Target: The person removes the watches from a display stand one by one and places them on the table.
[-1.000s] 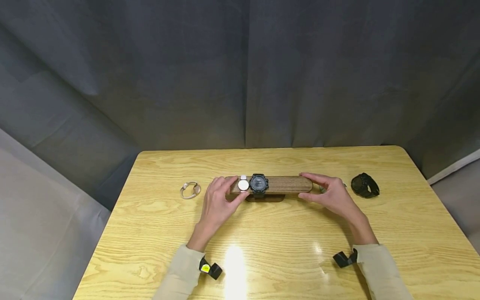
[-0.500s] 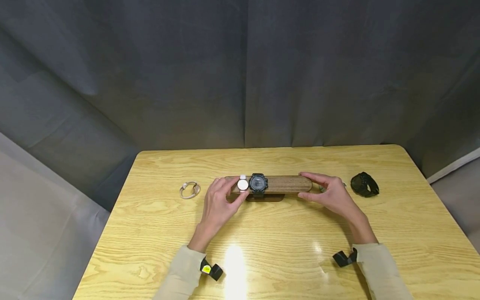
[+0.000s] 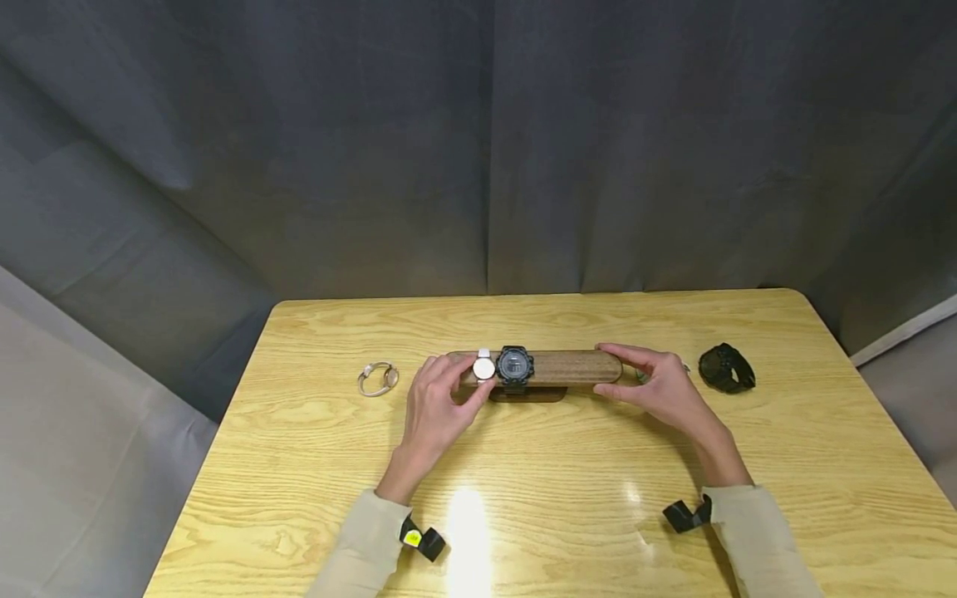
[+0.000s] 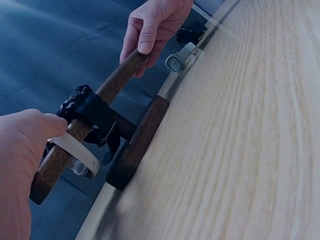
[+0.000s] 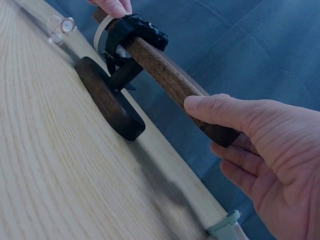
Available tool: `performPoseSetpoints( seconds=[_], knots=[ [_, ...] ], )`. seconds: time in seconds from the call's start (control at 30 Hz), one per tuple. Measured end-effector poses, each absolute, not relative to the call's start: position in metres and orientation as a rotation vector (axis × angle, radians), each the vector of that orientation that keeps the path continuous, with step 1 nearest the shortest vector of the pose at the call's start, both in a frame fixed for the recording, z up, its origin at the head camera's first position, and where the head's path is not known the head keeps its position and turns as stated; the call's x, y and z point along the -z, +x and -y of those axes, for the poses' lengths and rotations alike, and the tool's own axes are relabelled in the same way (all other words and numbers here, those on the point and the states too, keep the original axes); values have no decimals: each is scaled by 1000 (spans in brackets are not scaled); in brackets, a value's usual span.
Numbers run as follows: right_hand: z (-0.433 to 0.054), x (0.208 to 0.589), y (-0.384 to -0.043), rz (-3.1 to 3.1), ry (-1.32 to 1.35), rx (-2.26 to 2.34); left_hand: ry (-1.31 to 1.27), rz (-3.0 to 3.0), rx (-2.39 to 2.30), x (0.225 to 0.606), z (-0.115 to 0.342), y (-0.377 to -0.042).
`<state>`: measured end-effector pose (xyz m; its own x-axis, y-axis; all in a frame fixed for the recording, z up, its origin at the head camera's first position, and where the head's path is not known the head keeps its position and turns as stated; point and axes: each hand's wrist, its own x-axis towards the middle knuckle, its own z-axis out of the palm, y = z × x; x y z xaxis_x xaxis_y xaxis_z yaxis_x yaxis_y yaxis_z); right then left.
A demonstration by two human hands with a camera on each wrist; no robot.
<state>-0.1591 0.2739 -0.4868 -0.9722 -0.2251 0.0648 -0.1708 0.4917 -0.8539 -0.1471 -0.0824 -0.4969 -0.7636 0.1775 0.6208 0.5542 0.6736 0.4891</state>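
A dark wooden watch stand [image 3: 571, 368], a T-shaped bar on a base [image 5: 107, 102], stands at the table's middle. Around its bar are a wristwatch with a white strap [image 3: 484, 368] at the left and, beside it, a black digital watch [image 3: 515, 365]. My left hand [image 3: 435, 407] pinches the white-strapped watch on the bar, thumb at the near side, fingers at the far side; the left wrist view shows its strap [image 4: 77, 150] hanging below. With thumb and fingers, my right hand [image 3: 669, 392] grips the bar's right end; its fingertips are partly hidden in the right wrist view.
A thin-banded watch [image 3: 378, 379] lies on the table [image 3: 314, 465] to the left. To the right lies a black watch [image 3: 727, 369]. A pale green watch [image 4: 176, 62] lies near my right hand, mostly hidden in the head view. A dark curtain [image 3: 478, 149] hangs behind the table.
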Motion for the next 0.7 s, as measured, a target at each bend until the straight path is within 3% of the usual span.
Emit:
performPoseSetpoints(
  seconds=[0.7],
  knots=[
    [-274,484,-157,-2659,-375,1505,-422,2275,928,499,68,-139]
  ],
)
